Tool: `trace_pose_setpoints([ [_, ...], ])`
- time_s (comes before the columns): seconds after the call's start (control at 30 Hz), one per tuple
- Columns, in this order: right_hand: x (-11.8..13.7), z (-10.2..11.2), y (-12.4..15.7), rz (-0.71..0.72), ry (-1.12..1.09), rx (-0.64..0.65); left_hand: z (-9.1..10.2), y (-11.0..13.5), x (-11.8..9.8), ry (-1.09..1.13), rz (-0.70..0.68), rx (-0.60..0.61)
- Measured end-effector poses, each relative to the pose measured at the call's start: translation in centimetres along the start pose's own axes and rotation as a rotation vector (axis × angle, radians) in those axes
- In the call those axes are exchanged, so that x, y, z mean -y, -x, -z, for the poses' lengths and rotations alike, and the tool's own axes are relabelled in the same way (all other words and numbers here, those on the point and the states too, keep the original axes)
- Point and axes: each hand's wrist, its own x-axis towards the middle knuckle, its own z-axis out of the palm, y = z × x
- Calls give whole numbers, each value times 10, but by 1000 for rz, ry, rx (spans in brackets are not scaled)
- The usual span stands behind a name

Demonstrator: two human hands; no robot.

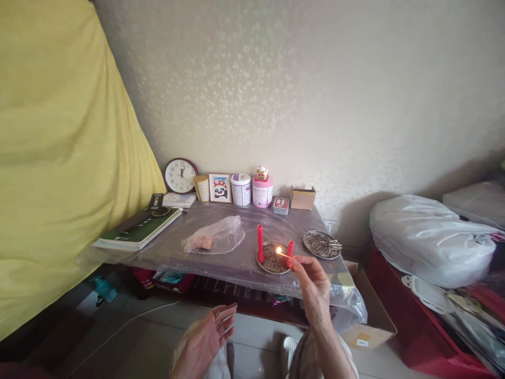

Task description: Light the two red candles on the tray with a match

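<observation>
My right hand (313, 284) pinches a lit match (283, 254), whose flame burns over a round metal dish (272, 259) of burnt matches. Two red candles stand on that dish, a tall candle (260, 242) at its left and a short candle (290, 252) at its right, close to my fingertips. My left hand (207, 337) hovers low in front of the table with fingers stretched out, and a small flat box seems to rest against its fingers. A second metal dish (321, 245) with matches lies to the right.
The low table (173, 247) is covered in clear plastic. On it are a crumpled plastic bag (215, 237), books (138, 230), a clock (180, 175), tins (240, 189), a framed picture and small boxes. A yellow sheet hangs left. A cardboard box (371, 316) and a white bag (430, 237) sit right.
</observation>
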Motion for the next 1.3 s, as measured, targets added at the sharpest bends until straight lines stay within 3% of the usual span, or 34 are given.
trace_pose_setpoints([
  [0.73, -18, -54, -26, 95, 82, -8, -1, -1, -1, 0, 23, -49],
  [1.3, -30, -75, -44, 100, 146, -52, 5, -4, -2, 38, 56, -17],
])
